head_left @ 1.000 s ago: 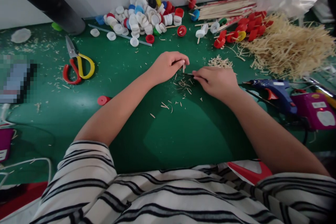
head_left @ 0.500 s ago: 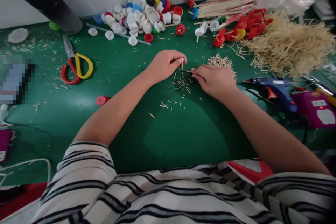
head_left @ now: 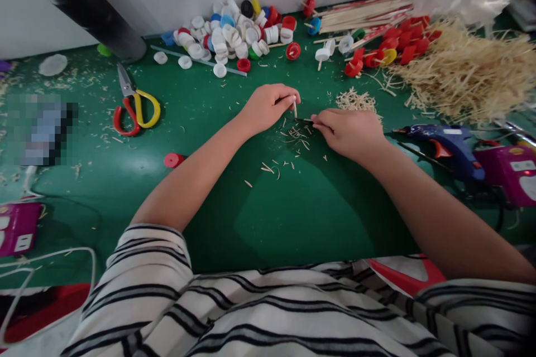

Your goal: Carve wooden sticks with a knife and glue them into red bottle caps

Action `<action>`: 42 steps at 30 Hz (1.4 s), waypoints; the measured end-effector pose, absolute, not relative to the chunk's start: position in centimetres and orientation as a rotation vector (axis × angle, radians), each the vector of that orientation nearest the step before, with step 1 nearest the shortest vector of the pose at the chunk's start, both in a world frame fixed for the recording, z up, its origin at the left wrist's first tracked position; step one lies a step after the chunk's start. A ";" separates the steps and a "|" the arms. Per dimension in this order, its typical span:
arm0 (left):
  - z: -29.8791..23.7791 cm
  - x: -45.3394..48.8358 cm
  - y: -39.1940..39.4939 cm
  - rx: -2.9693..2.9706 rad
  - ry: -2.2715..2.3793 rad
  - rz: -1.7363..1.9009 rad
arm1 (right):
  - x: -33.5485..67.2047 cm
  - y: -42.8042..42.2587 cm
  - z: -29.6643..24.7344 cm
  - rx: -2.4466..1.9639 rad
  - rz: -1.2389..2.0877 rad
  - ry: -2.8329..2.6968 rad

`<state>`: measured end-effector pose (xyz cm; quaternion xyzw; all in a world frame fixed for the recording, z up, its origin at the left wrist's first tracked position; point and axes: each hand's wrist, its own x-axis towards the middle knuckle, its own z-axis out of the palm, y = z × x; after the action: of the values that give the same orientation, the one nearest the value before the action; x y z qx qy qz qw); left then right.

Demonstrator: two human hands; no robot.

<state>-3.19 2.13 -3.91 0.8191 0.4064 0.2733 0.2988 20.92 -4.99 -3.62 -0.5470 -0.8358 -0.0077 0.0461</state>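
Observation:
My left hand (head_left: pixel 270 107) is closed in a pinch on a short, thin wooden stick (head_left: pixel 295 109), which points down toward the table. In my right hand (head_left: pixel 349 131) is a small dark blade (head_left: pixel 305 120), gripped between thumb and fingers. Its tip meets or nearly meets the lower end of the stick. Loose wood shavings (head_left: pixel 296 135) lie on the green table (head_left: pixel 268 223) below both hands. Behind my right hand sits a small heap of shavings (head_left: pixel 355 100). Most of the blade's handle is hidden in my fingers.
Bottle caps (head_left: pixel 230 33) are piled at the back, with wooden sticks (head_left: pixel 360 14) and red caps on sticks (head_left: pixel 404 39) beside them. Scissors (head_left: pixel 136 106) and a red cylinder (head_left: pixel 173 160) lie left. A glue gun (head_left: pixel 444 142) and a large heap of wood fibres (head_left: pixel 473 75) are right.
The whole view has shifted slightly, so things appear a little further right. The blade tip now sits closer to the stick's lower end. Both grips are unchanged.

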 end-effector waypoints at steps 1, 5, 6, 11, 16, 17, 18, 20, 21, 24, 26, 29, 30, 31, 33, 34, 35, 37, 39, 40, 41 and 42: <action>-3.9 -3.2 2.1 2.173 1.074 0.728 | 20.9 -5.0 -3.6 -1.670 -0.023 -2.554; -3.7 -3.0 2.1 2.184 1.060 0.712 | 21.2 -5.1 -3.2 -1.687 -0.026 -2.561; -3.6 -2.9 2.1 2.193 1.064 0.704 | 21.4 -5.2 -3.1 -1.688 -0.023 -2.567; -3.4 -2.8 2.0 2.209 1.067 0.691 | 21.9 -5.1 -3.0 -1.659 0.000 -2.512; -3.4 -2.6 1.9 2.226 1.037 0.684 | 21.1 -4.6 -3.4 -1.615 -0.008 -2.505; -3.4 -2.6 2.0 2.223 1.039 0.681 | 20.9 -4.6 -3.4 -1.619 -0.013 -2.514; -3.4 -2.6 2.0 2.218 1.042 0.676 | 20.7 -4.7 -3.5 -1.632 -0.019 -2.518; -3.5 -2.5 2.1 2.206 1.043 0.674 | 20.4 -4.8 -3.4 -1.656 -0.026 -2.521; -3.5 -2.5 2.1 2.200 1.043 0.675 | 20.4 -4.9 -3.4 -1.663 -0.024 -2.524; -3.6 -2.6 2.1 2.183 1.049 0.680 | 20.3 -5.1 -3.3 -1.681 -0.017 -2.545; -3.6 -2.7 2.0 2.176 1.053 0.683 | 20.3 -5.1 -3.1 -1.686 -0.018 -2.554; -3.5 -2.9 1.9 2.182 1.068 0.696 | 20.8 -5.2 -2.9 -1.695 -0.018 -2.564; -3.5 -3.0 1.9 2.186 1.077 0.702 | 21.0 -5.2 -2.9 -1.700 -0.013 -2.566; -3.5 -3.0 1.9 2.191 1.083 0.705 | 21.3 -5.2 -2.9 -1.702 -0.009 -2.564; -3.5 -2.9 2.0 2.200 1.090 0.710 | 21.6 -5.2 -2.9 -1.691 -0.008 -2.538; -3.5 -2.8 2.0 2.207 1.092 0.713 | 21.7 -5.2 -2.9 -1.676 -0.014 -2.521; -3.5 -2.7 2.1 2.216 1.096 0.715 | 21.6 -5.1 -3.0 -1.658 -0.027 -2.506; -3.6 -2.5 2.1 2.233 1.107 0.725 | 21.3 -5.1 -3.1 -1.627 -0.059 -2.501; -3.7 -2.4 2.1 2.243 1.123 0.739 | 20.6 -5.1 -3.3 -1.611 -0.083 -2.528; -3.7 -2.4 2.1 2.245 1.132 0.745 | 20.3 -5.1 -3.3 -1.621 -0.093 -2.540; -3.8 -2.4 2.1 2.244 1.139 0.750 | 20.0 -5.2 -3.4 -1.642 -0.101 -2.548; -3.8 -2.4 2.0 2.246 1.142 0.752 | 19.8 -5.3 -3.4 -1.667 -0.109 -2.550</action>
<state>-2.43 2.04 -3.77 0.8262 0.4202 0.2768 0.2533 19.76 -5.25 -3.38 -0.5462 -0.8356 -0.0359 0.0466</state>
